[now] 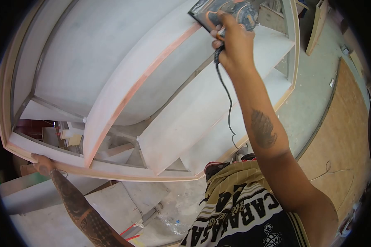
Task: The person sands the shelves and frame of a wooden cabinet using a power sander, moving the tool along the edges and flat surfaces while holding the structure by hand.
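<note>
My right hand (237,43) is wrapped round an electric sander (231,14) at the top of the view. Its dusty pad lies against the white-coated panel near the upper end of a curved rib (146,78). A black power cord (226,88) hangs from the sander past my forearm. At the lower left, my left hand (43,164) grips the outer edge of the large white wooden frame (123,175), its thumb showing over the rim. The other fingers are hidden behind the edge. Pinkish bare patches run along the rib's edge.
Angled white panels (181,111) divide the frame into open bays. A brown plywood sheet (338,123) lies on the floor at right, with a thin wire (329,171) across it. Boards (49,193) and red tubing (130,230) sit below the frame at left.
</note>
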Action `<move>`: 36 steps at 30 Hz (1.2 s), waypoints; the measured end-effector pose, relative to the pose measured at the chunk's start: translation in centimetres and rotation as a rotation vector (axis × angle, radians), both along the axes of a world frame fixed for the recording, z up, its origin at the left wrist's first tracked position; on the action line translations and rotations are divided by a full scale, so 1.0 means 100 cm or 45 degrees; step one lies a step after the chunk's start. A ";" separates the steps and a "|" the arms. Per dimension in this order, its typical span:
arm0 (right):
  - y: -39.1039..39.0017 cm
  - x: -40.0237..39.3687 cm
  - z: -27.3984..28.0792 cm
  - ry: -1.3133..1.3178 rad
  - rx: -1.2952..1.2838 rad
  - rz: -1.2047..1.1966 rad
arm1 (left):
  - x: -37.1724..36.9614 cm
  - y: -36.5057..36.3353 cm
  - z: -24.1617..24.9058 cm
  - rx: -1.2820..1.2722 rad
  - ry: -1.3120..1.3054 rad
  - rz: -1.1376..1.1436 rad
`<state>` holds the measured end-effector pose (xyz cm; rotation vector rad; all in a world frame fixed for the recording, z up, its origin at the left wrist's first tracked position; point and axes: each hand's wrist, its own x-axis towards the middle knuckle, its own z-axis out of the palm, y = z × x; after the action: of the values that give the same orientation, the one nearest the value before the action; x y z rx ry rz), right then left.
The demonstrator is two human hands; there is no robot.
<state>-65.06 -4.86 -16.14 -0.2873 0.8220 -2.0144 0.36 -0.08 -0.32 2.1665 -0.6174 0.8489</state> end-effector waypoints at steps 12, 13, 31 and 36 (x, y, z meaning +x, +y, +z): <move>0.069 0.141 0.000 0.061 0.102 0.133 | -0.008 -0.001 0.001 -0.031 0.036 0.005; 0.071 0.155 -0.009 0.067 0.032 0.103 | -0.006 -0.001 0.000 -0.036 -0.002 -0.002; 0.020 0.048 0.000 0.062 -0.028 -0.004 | 0.007 -0.003 0.002 -0.028 0.011 -0.012; -0.007 -0.012 0.000 0.148 -0.046 -0.009 | 0.002 0.001 0.000 -0.030 0.019 -0.017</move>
<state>-66.30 -5.59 -16.16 -0.4262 0.8605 -2.0358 0.58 -0.02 -0.32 2.1435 -0.6113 0.8286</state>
